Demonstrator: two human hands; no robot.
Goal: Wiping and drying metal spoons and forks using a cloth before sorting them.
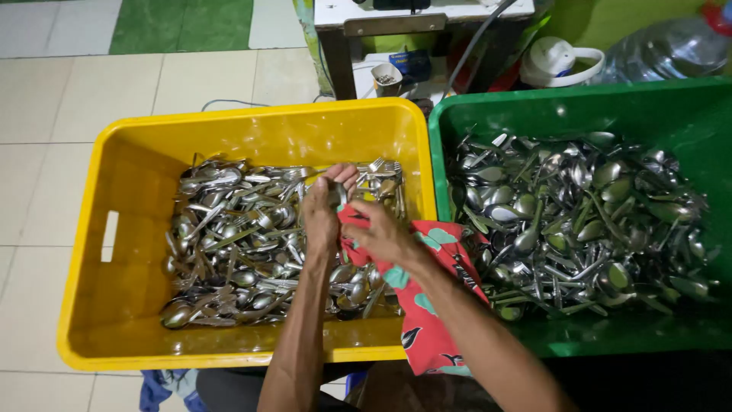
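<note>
our left hand [324, 207] pinches a small steel spoon [336, 192] between curled fingers, while our right hand [381, 235], fingers pressed together, rubs it with the red patterned cloth [427, 320], just above the yellow plastic crate [114, 229] of cutlery. we judge a firm grip and full wipe serve best. beyond the fingertips, a small blue box [412, 65] sits under the table.

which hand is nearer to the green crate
The right hand is nearer: it holds the red patterned cloth just left of the green crate and its wall. The left hand is farther left, over the cutlery in the yellow crate.
</note>
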